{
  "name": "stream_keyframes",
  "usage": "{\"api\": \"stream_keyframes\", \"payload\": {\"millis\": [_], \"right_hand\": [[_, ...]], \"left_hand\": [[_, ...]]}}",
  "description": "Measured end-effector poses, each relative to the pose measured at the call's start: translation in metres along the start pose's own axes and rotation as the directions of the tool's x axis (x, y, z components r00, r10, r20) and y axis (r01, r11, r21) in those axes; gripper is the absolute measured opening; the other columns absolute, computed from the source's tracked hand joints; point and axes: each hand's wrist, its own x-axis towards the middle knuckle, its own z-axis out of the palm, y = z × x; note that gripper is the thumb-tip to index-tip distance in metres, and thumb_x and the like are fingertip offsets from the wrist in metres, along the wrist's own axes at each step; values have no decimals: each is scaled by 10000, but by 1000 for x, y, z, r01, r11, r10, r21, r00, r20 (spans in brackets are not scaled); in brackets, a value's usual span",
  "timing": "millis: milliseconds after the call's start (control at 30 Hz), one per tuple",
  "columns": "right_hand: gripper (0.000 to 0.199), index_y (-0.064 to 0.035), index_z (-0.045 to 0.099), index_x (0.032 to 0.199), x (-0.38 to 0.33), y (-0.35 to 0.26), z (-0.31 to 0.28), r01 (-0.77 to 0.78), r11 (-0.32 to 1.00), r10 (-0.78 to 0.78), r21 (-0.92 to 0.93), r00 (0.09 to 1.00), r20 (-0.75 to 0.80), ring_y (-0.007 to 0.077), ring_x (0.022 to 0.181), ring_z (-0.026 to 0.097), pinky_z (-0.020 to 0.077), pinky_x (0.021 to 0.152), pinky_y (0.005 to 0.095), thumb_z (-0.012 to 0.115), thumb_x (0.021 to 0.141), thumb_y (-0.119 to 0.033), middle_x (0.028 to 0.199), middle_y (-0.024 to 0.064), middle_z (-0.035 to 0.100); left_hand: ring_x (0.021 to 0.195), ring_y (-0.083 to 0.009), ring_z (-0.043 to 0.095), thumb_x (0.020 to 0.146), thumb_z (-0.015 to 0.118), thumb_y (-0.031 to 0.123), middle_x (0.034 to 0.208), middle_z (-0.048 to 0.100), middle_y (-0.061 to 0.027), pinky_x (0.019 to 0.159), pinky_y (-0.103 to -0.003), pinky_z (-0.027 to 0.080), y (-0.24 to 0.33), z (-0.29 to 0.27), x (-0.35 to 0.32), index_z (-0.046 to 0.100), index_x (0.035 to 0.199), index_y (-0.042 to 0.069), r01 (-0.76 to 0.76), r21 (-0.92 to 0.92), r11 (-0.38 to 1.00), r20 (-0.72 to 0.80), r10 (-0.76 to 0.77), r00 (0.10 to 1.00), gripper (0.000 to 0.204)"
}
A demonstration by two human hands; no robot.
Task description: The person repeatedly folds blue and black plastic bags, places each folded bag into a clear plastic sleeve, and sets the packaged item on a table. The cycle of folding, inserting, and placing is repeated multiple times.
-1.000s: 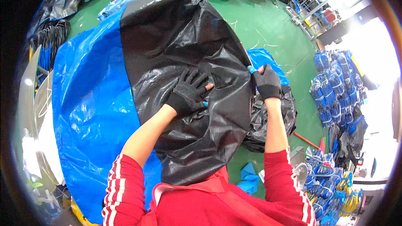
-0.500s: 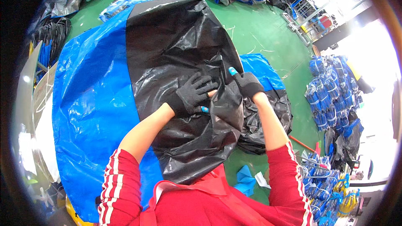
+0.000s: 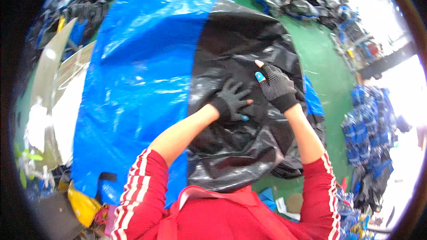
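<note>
The sheet [image 3: 191, 93] spreads before you, blue left, black right. Your left hand [image 3: 233, 101] lies splayed on the black; your right hand [image 3: 278, 83] bends above it (grip not discernible). Expect light, limp, slippery material; grasp a doubled edge.

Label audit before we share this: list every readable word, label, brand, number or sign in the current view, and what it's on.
None readable.
Sheet: no lettering visible on its blue or black part.
Blue wrap on the right hand: any marking too small to read.
Bundles at right: too blurred to tell.
</note>
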Motion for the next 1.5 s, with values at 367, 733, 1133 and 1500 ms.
{"api": "stream_keyframes", "payload": {"millis": [367, 733, 1133, 1500], "right_hand": [[745, -254, 152, 1549, 6, 39, 106, -46, 935, 175, -351, 922, 345, 380, 1468, 90, 53, 1098, 693, 378, 930, -601, 1604, 141, 117], [667, -260, 389, 1453, 14, 56, 72, 83, 945, -45, -317, 991, 125, 420, 1434, 171, 74, 1089, 699, 480, 883, -593, 1537, 131, 302], [930, 34, 516, 1306, 215, -2, 5, 224, 974, -161, 29, 779, -605, 433, 1188, 516, 424, 1017, 427, 682, 710, -661, 1245, 290, 550], [263, -65, 647, 969, 67, -138, -9, 539, 805, -557, 246, 831, 2, 406, 673, 605, 462, 688, 511, 499, 936, -280, 717, 229, 594]], "left_hand": [[1212, -384, 536, 911, 380, 632, 1307, 551, -264, 1021, -431, 408, -291, -224, -380, 546, 1309, -9, 983, 184, 20, -57, -998, 31, 773], [1037, -264, 615, 837, 696, 341, 1173, 652, -149, 926, -382, 475, -292, -242, -419, 628, 1200, -2, 785, -169, 597, -571, -708, 416, 504], [1420, -385, 255, 819, 652, 384, 1471, 372, -233, 1186, -509, 114, -117, -142, -311, 469, 1373, 39, 769, 209, 605, -346, -690, 636, 678], [1347, -414, 349, 861, 556, 524, 1443, 417, -217, 1106, -624, 199, -125, -77, -90, 455, 1396, 150, 448, 348, 823, -190, -406, 894, 661]]}}
